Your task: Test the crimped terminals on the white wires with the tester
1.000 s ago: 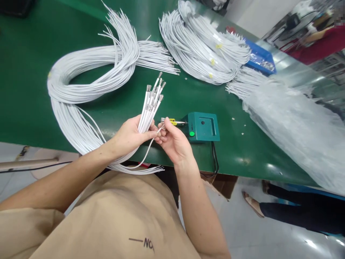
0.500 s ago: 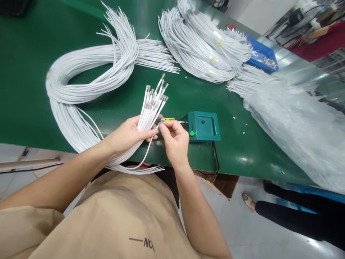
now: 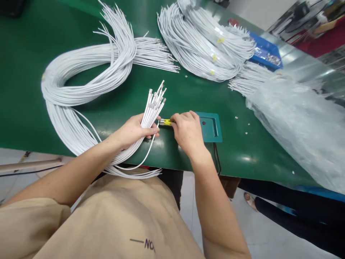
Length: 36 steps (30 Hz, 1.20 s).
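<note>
My left hand [image 3: 136, 130] is closed around a bundle of white wires [image 3: 153, 108], whose metal-tipped ends fan upward above my thumb. One single wire [image 3: 151, 146] bows out from the bundle, and its end meets the metal tip of a small yellow clip [image 3: 167, 122]. Whether the jaws bite on that wire is too small to tell. My right hand [image 3: 188, 131] pinches the yellow clip from the right, fingers bent over it. Behind that hand sits a teal box [image 3: 217, 127] with a recessed top; its left part is covered by the hand.
A long coil of white wires [image 3: 81, 54] lies on the green table [image 3: 178, 93] at left. More wire coils [image 3: 199, 43], a blue bin [image 3: 265, 50] of small metal parts and a clear plastic bag [image 3: 293, 118] fill the right. Another person's legs [image 3: 291, 212] stand at lower right.
My right hand has left the single wire's end and moved right onto the yellow clip, covering the box's green button. My left hand still holds the bundle in nearly the same place.
</note>
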Each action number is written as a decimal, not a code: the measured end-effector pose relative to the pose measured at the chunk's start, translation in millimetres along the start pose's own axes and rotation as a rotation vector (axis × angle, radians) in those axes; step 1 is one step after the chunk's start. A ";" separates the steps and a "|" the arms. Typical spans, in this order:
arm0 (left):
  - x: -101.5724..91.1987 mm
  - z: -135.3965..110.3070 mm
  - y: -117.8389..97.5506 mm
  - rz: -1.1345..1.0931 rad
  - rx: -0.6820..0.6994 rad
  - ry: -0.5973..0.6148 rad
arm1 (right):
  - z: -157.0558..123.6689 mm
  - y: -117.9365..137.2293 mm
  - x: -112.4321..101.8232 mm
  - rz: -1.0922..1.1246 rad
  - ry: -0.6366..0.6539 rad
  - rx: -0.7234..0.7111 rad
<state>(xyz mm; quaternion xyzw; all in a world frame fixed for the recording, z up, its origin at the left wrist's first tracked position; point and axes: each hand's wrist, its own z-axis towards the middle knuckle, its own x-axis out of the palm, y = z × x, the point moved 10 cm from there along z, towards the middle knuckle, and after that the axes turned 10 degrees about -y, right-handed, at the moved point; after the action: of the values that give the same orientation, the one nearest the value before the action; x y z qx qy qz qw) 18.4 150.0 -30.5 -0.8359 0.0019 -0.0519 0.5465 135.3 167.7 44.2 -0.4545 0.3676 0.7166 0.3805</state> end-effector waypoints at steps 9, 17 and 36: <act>-7.0 12.3 -4.6 0.182 0.101 -0.110 | 4.0 -12.1 9.3 0.046 0.044 -0.031; -10.1 22.4 2.4 0.345 0.140 -0.153 | 6.9 -14.7 7.9 0.044 -0.032 -0.013; -14.6 7.7 -10.8 0.252 0.098 -0.123 | -47.1 100.2 15.9 0.172 0.038 -0.256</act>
<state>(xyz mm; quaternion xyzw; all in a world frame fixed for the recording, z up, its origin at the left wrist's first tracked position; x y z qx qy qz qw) 4.0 162.3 -25.0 -0.8028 0.0711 0.0683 0.5881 59.9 85.9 32.6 -0.4796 0.3181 0.7788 0.2497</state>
